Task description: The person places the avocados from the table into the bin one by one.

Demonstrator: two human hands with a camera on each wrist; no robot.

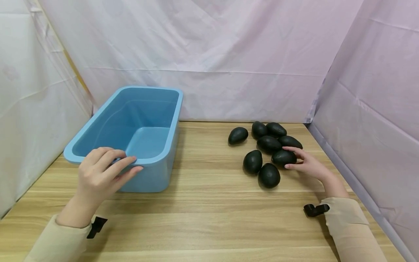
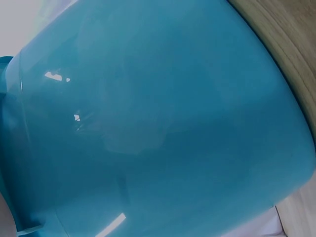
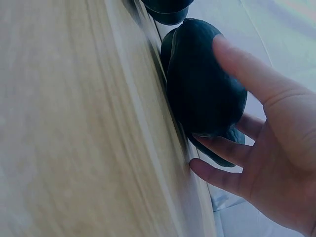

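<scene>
A blue plastic bin (image 1: 163,160) stands empty on the left of the wooden table (image 1: 209,218). My left hand (image 1: 108,169) rests on its near rim, fingers laid along the edge; the left wrist view shows only the bin's outer wall (image 2: 158,123). On the right lie several dark avocados (image 1: 269,143). My right hand (image 1: 294,159) grips one avocado (image 1: 282,157) at the near right of the group, thumb on the near side and fingers on the far side. In the right wrist view the hand (image 3: 256,133) curls round that avocado (image 3: 205,84), which still lies on the table.
Pale pink sheets hang behind and on both sides, close to the table's edges. One avocado (image 1: 238,135) lies apart toward the bin. Two more (image 1: 252,162) (image 1: 269,175) sit just left of my right hand. Bare wood stretches between bin and fruit.
</scene>
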